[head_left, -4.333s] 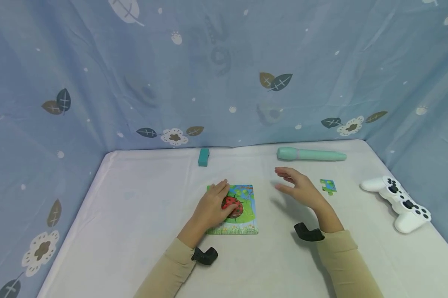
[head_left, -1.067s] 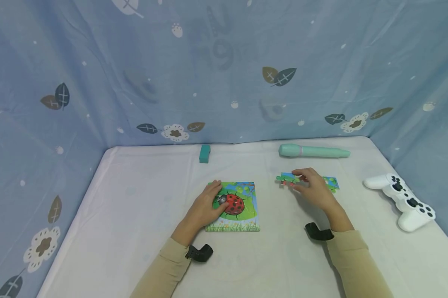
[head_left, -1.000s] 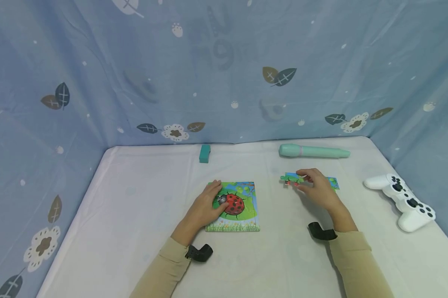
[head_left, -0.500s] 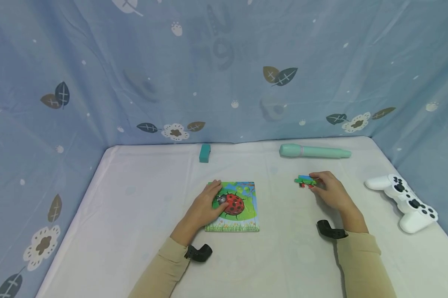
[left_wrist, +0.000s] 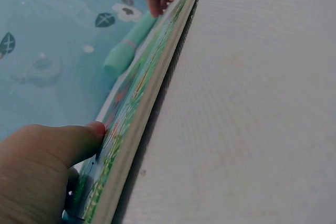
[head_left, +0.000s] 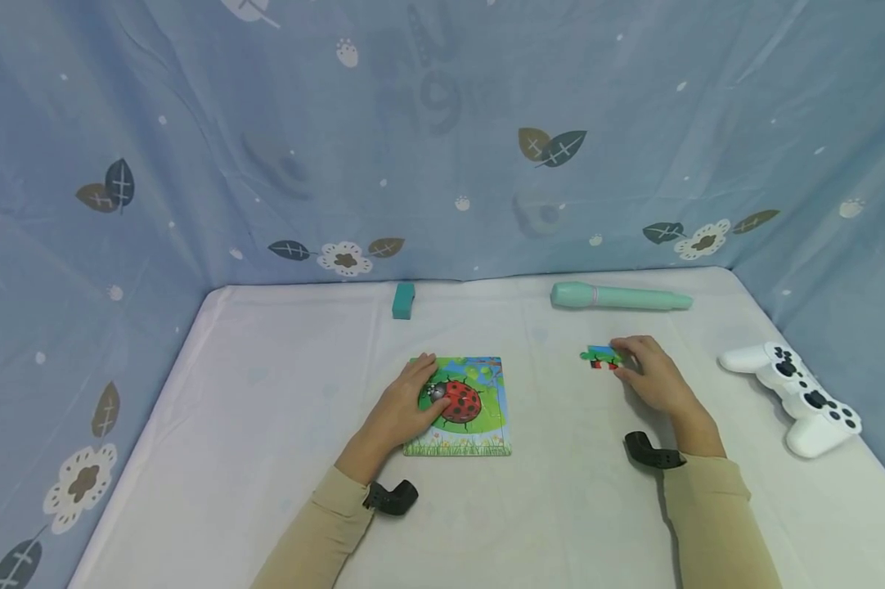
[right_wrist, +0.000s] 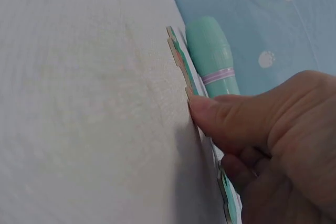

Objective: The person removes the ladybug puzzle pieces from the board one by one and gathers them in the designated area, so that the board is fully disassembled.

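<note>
The left hand [head_left: 398, 411] lies spread on the ladybug puzzle [head_left: 479, 421], thumb apart from the fingers. The right hand [head_left: 658, 380] pinches a small puzzle piece [head_left: 601, 357], well apart from the puzzle, on its right side. Another piece [right_wrist: 227, 196] peeks out beside that hand. Farther back on the white table [head_left: 280, 409] lie a green stick [head_left: 621, 297] and a teal block [head_left: 403, 301]. A white game controller [head_left: 797, 401] sits on the right.

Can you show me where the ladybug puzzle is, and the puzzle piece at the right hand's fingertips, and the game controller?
Ladybug puzzle [head_left: 464, 405]: head view, on the ladybug's red back.
Puzzle piece [head_left: 602, 357]: head view, on its green middle.
Game controller [head_left: 801, 384]: head view, on its white middle.
</note>
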A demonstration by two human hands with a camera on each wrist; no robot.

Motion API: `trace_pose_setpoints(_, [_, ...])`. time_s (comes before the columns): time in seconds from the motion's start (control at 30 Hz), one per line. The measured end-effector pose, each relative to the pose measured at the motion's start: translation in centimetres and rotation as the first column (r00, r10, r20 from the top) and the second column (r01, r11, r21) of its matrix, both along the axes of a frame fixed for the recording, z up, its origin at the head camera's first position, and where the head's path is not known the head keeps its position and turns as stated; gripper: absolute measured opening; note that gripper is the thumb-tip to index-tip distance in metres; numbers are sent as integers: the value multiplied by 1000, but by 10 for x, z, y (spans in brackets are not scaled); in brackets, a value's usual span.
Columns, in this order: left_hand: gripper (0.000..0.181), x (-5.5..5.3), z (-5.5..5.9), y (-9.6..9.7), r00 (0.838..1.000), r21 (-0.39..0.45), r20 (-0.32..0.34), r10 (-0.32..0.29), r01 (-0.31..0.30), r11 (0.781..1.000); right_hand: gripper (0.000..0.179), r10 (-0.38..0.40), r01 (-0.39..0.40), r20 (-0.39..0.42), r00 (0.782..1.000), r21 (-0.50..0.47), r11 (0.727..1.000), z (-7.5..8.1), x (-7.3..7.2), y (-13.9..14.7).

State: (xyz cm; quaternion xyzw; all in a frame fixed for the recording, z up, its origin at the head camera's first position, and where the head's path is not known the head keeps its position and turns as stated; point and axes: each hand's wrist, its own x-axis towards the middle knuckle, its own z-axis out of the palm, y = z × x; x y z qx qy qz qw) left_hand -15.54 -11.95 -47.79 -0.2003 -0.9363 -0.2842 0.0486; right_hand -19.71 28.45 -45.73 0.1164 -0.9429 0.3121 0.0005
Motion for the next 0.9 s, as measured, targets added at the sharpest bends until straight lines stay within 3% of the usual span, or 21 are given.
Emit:
trace_pose_setpoints(0.2, [66,0,-2,0,1000,7,-17,-6,6,1000,57,-22,23,26,999,-56,998,6,1,-1])
trace_pose_setpoints(0.43, [66,-1,-1,-1,1000,25,-11,-10,10,1000,61,27,3,134,991,-217,976,17,4,-17])
trace_pose_setpoints(0.67, [68,-6,1,-14,993,154,116,-22,4,988,57,137,-93,124,983,-304,948,25,6,-48])
trace_pose_setpoints(0.9, [70,-10,2,-28,994,145,110,-20,4,989,55,256,-222,71,964,-310,924,23,10,-93])
